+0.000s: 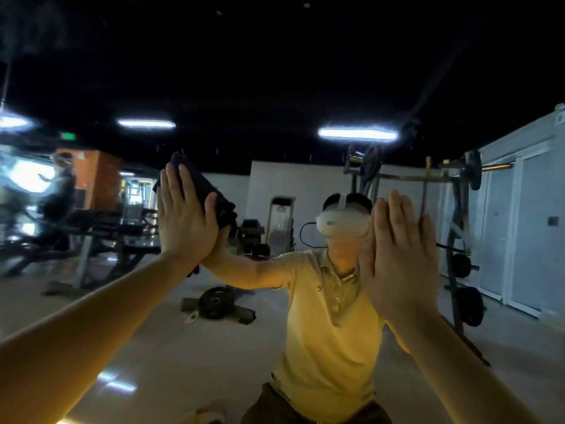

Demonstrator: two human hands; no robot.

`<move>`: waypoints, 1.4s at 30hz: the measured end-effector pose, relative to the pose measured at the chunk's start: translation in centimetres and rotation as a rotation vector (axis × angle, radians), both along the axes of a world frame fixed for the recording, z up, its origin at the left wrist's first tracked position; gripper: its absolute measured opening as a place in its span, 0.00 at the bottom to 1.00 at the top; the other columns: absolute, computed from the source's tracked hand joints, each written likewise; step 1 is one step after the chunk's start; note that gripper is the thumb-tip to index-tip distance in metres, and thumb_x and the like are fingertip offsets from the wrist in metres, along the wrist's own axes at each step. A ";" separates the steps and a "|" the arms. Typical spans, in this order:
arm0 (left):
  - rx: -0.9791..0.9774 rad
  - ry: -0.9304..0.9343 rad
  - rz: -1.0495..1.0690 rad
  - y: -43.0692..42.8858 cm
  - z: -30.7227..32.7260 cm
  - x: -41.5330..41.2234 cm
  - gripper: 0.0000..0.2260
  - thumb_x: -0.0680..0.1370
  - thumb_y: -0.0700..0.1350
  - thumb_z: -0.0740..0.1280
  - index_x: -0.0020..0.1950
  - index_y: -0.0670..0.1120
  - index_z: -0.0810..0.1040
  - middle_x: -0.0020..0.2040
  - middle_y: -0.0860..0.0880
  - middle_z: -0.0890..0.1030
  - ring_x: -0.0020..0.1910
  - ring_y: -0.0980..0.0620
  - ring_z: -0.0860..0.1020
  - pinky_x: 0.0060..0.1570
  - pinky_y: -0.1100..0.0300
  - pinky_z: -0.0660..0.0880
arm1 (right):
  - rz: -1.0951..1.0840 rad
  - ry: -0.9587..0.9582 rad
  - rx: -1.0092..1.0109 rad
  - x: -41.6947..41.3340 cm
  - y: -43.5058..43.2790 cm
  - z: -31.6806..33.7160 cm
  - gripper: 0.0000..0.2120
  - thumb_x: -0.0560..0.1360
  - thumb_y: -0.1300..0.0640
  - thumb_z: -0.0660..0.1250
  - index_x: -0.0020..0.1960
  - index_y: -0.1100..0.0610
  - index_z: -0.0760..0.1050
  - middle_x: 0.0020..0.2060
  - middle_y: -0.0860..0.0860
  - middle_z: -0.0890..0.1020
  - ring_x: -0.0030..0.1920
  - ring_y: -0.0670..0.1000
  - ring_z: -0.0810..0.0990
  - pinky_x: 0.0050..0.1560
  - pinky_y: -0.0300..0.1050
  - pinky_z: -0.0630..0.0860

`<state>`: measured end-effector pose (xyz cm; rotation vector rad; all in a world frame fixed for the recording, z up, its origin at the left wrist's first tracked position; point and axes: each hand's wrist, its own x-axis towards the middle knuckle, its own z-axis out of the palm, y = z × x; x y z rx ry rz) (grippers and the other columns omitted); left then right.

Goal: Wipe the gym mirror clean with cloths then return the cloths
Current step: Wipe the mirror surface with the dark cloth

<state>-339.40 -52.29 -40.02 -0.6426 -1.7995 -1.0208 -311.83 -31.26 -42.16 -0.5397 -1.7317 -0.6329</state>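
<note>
The gym mirror (pixel 275 123) fills the whole view straight ahead of me. My left hand (pixel 183 218) is flat with straight fingers, pressing a dark cloth (pixel 201 185) against the glass at upper left. My right hand (pixel 400 255) is also flat with straight fingers, close to or on the mirror at the right; I see no cloth under it. Its reflection is hidden behind it. A person in a yellow shirt with a white headset appears reflected between my hands.
Reflected in the glass are a weight rack with a barbell (pixel 452 179) at right, benches and machines (pixel 101 234) at left, a weight plate stand (pixel 217 304) on the pale floor, ceiling lights and another person (pixel 58 191) far left.
</note>
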 end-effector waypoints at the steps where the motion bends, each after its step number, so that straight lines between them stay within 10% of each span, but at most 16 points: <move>1: 0.033 -0.011 -0.015 1.1 0.1 1.3 0.36 0.85 0.62 0.43 0.86 0.40 0.45 0.86 0.38 0.46 0.85 0.40 0.45 0.82 0.39 0.48 | -0.004 0.000 -0.010 -0.4 0.1 -0.2 0.32 0.84 0.47 0.47 0.83 0.64 0.56 0.83 0.62 0.55 0.84 0.60 0.50 0.82 0.66 0.50; 11: -0.562 0.763 -0.188 9.3 -3.4 9.8 0.32 0.87 0.61 0.50 0.87 0.47 0.46 0.86 0.43 0.46 0.85 0.44 0.43 0.84 0.45 0.44 | 0.076 0.051 -0.038 -0.9 0.1 -0.5 0.32 0.85 0.47 0.47 0.83 0.63 0.57 0.83 0.60 0.55 0.84 0.58 0.50 0.81 0.65 0.52; 21: 0.007 -0.050 -0.042 0.2 -6.8 0.3 0.37 0.85 0.63 0.43 0.86 0.39 0.45 0.85 0.36 0.47 0.85 0.37 0.47 0.81 0.37 0.49 | 0.162 -0.041 -0.072 0.5 -1.1 -6.0 0.30 0.83 0.53 0.51 0.83 0.62 0.57 0.84 0.60 0.55 0.84 0.57 0.50 0.80 0.64 0.58; 33: -0.379 0.581 -0.248 11.3 -11.5 13.0 0.33 0.87 0.59 0.54 0.86 0.42 0.52 0.86 0.38 0.49 0.85 0.42 0.46 0.83 0.45 0.43 | 0.484 -0.006 -0.206 2.8 -2.7 -9.5 0.25 0.83 0.59 0.56 0.80 0.61 0.65 0.81 0.57 0.63 0.83 0.54 0.57 0.80 0.63 0.60; 42: -0.233 0.159 -0.036 -1.4 -20.1 -0.9 0.35 0.86 0.61 0.47 0.85 0.37 0.49 0.85 0.35 0.48 0.85 0.37 0.47 0.82 0.36 0.50 | 0.231 -0.033 -0.232 3.3 -2.1 -15.3 0.31 0.82 0.60 0.64 0.83 0.59 0.59 0.84 0.60 0.51 0.84 0.60 0.49 0.80 0.66 0.56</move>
